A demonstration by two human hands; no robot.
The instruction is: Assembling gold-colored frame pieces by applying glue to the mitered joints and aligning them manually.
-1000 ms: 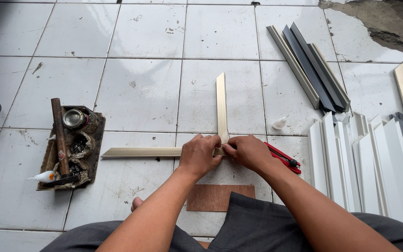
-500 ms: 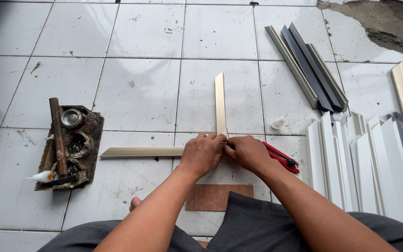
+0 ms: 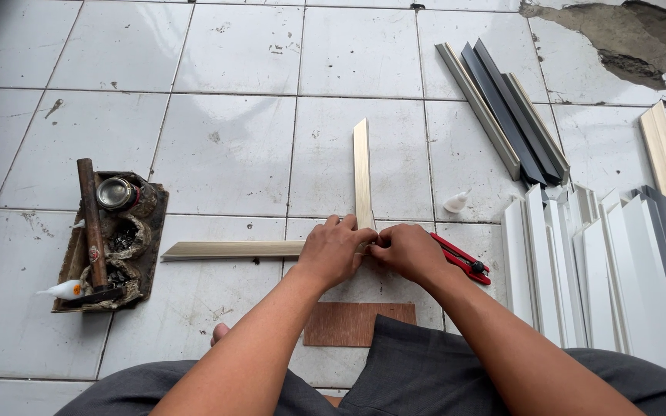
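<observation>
Two pale moulding strips lie on the white tiled floor and meet at a right angle. One strip (image 3: 229,249) runs left, the other (image 3: 361,171) runs away from me. My left hand (image 3: 336,251) and my right hand (image 3: 404,251) press together over the corner where they join, fingers closed on the strips, hiding the joint. A red-handled cutter (image 3: 465,260) lies just right of my right hand.
A tray (image 3: 150,254) at left holds a hammer (image 3: 91,223), a tin and nails, with a small glue bottle (image 3: 63,290) beside it. A brown board (image 3: 358,323) lies before my knees. Another glue bottle (image 3: 456,202), grey strips (image 3: 502,108) and white strips (image 3: 580,262) lie at right.
My hands have stayed on the corner joint, fingers shifting slightly closer together. The strips have not visibly moved.
</observation>
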